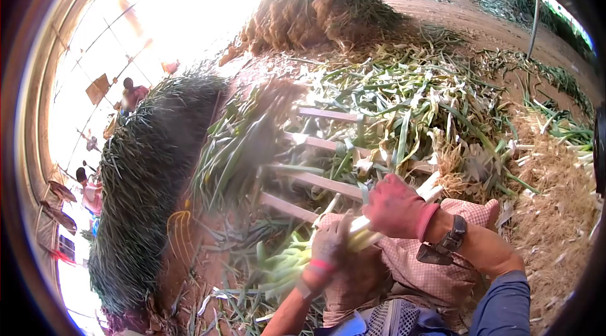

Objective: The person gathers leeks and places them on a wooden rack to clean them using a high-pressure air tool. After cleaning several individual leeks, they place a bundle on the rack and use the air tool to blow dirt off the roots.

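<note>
- Gripping a bunch of scallions [361, 230], the right hand [394, 210] sits at about 4 o'clock in the view, its gloved fingers clamped round the white stalks.
- Left hand [325, 253], just at its 8 o'clock, has its fingers closed on the same bunch.
- Bunch slants over a checked cloth [442, 276], white ends toward 2 o'clock.
- Wooden slats [315, 179] lie at 11 o'clock of the hands.
- Heap of greens [142, 178] stands at 9 o'clock.
</note>
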Demonstrator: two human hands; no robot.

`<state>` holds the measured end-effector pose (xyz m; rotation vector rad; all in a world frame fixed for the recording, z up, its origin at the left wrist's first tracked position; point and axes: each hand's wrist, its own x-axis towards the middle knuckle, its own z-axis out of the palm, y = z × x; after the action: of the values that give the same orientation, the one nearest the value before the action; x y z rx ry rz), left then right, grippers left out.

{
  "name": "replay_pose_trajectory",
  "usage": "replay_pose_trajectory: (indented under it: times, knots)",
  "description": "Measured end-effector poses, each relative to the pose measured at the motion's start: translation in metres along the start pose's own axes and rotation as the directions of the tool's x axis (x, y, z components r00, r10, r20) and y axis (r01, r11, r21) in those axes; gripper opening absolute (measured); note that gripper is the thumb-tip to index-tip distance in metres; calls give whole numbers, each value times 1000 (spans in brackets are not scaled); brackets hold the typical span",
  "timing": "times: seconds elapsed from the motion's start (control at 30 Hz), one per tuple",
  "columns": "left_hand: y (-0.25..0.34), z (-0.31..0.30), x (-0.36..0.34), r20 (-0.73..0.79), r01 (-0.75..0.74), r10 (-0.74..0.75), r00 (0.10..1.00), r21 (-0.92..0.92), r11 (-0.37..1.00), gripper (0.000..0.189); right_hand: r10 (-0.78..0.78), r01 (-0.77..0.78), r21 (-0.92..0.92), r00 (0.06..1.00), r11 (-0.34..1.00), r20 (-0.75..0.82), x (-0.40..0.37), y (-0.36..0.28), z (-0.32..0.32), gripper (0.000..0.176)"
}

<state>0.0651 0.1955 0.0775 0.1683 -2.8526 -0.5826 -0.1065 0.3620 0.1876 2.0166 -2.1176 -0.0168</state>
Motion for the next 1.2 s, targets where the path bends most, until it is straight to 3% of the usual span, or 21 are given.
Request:
replay_pose_trajectory:
  times: [0.2,0.27,0.33,0.53,0.6,0.67,0.7,0.73,0.8,0.87,0.9,0.93,1.0,1.03,1.07,1.13,1.2]
  knots:
    - [-1,2,-4,-4,-44,44,999,-3,999,101,-36,36,-38,999,999,20,-4,-2,-10,12]
    - [1,2,-5,-37,-61,60,998,-23,998,101,-23,22,8,989,1000,144,-1,9,-20,9]
    - [6,-6,-5,-118,-109,106,987,-16,994,101,20,-18,-9,991,1000,131,-3,22,-21,6]
    - [11,-12,-4,-133,-109,109,985,8,994,99,131,-132,26,991,991,27,-22,55,-48,5]
    - [6,-8,1,-130,-123,123,984,8,992,96,204,-197,-60,967,979,151,-28,65,-52,6]
    - [-4,8,3,-226,-183,193,955,64,981,88,202,-202,-4,979,979,29,-41,74,-43,10]
    - [4,5,2,-165,-111,108,980,-11,994,61,251,-258,138,965,956,71,-44,78,-45,14]
    - [-2,13,2,-164,-108,111,980,29,994,55,301,-323,274,946,906,120,-47,83,-46,20]
    - [-7,20,5,-233,-90,80,969,-32,995,51,410,-358,354,908,864,-81,-64,107,-27,26]
    - [-19,19,6,-204,-94,80,976,-60,994,77,623,-528,370,753,764,-213,-79,119,-29,26]
    - [-14,11,6,-188,-60,38,981,-111,992,79,712,-597,431,679,676,-177,-88,124,-27,28]
    - [-15,9,6,-202,-51,33,979,-86,995,80,719,-604,430,672,671,-177,-95,123,-28,28]
    - [-14,6,6,-183,19,-45,982,-142,990,79,779,-625,610,626,487,19,-104,116,-31,30]
    - [-13,5,7,-177,15,-40,983,-139,990,79,748,-659,611,645,438,160,-107,113,-27,38]
    - [-12,3,7,-165,44,-74,983,-177,983,79,753,-662,614,638,430,162,-107,107,-25,38]
    - [-10,0,8,-144,69,-102,984,-213,975,79,692,-740,551,627,386,358,-96,87,-23,51]
    - [-10,-5,8,-38,165,-187,982,-317,934,83,663,-777,476,614,412,429,-79,70,-25,60]
